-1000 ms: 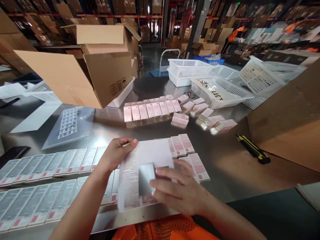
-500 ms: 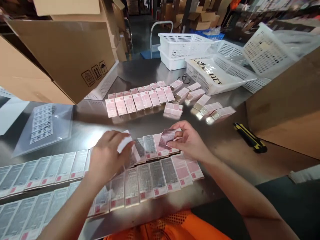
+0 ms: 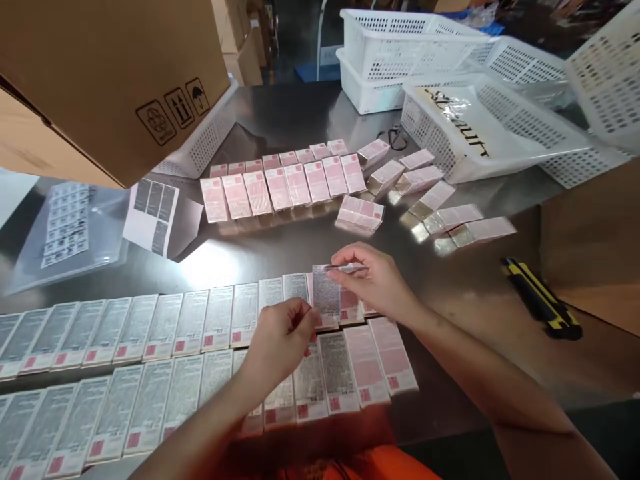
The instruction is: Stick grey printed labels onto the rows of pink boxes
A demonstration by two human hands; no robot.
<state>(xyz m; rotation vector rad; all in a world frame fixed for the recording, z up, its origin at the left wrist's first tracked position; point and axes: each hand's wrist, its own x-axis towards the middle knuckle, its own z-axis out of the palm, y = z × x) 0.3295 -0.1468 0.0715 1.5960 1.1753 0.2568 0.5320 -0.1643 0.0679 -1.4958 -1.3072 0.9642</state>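
Note:
In my right hand (image 3: 375, 280), thumb and fingers pinch the top end of a grey printed sticker label (image 3: 327, 300), which lies over one of the small pink boxes in the back row. My left hand (image 3: 283, 340) is closed, its thumb and forefinger together at the label's lower left edge. Two rows of flat pink boxes run across the table before me; most bear grey labels like this labelled box (image 3: 195, 320). Bare pink faces show on a few at the right end, such as this pink box (image 3: 367, 363). My left hand and forearm hide part of the front row.
A folded sheet of dark labels (image 3: 157, 217) lies behind the rows, beside a clear plastic sleeve (image 3: 105, 233). More pink boxes (image 3: 280, 190) stand farther back. A cardboard carton (image 3: 115, 87) looms left, white baskets (image 3: 380, 47) right, and a yellow-black utility knife (image 3: 543, 300) lies near another carton.
My left hand has let go of the white label sheet, now on the table at left, and has moved right to the label. My right hand's label has come down onto a box.

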